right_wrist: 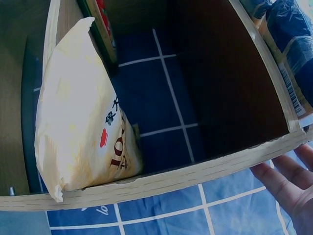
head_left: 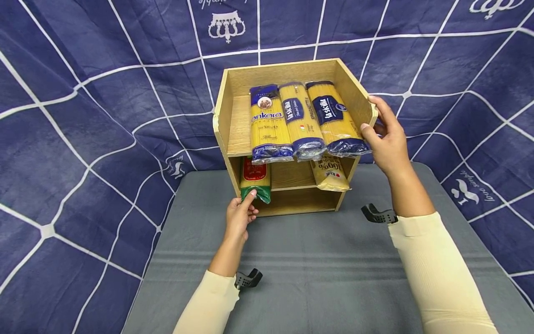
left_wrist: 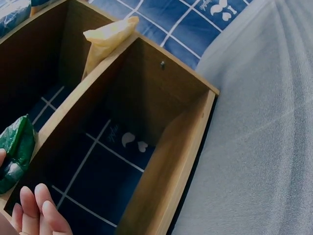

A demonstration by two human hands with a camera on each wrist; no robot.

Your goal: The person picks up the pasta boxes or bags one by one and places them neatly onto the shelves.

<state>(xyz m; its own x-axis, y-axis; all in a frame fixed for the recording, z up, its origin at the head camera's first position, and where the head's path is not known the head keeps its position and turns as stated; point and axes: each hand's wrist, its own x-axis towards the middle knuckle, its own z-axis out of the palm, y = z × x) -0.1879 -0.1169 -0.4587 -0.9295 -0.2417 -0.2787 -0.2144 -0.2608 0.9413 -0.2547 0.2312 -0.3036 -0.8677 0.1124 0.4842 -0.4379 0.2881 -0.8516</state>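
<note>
A small wooden shelf (head_left: 241, 127) stands against the back cloth in the head view. My left hand (head_left: 238, 218) pinches the green end of a pasta packet (head_left: 255, 175) with a red label, thumb on top. That packet lies at the left of the middle tier, its end jutting past the board; in the left wrist view only the green end (left_wrist: 18, 149) shows. My right hand (head_left: 390, 139) grips the front edge of the shelf's right side panel, thumb inside and fingers outside. In the right wrist view, its fingers (right_wrist: 288, 178) touch the panel's outer face.
On the top tier lie a blue-and-yellow Ankara packet (head_left: 271, 123) and two La Sicilia spaghetti packets (head_left: 301, 113). A cream bag (head_left: 331, 174) sits at the middle tier's right, overhanging its edge. Grey cloth (head_left: 308, 269) covers the table; blue checked cloth (head_left: 104, 139) hangs around.
</note>
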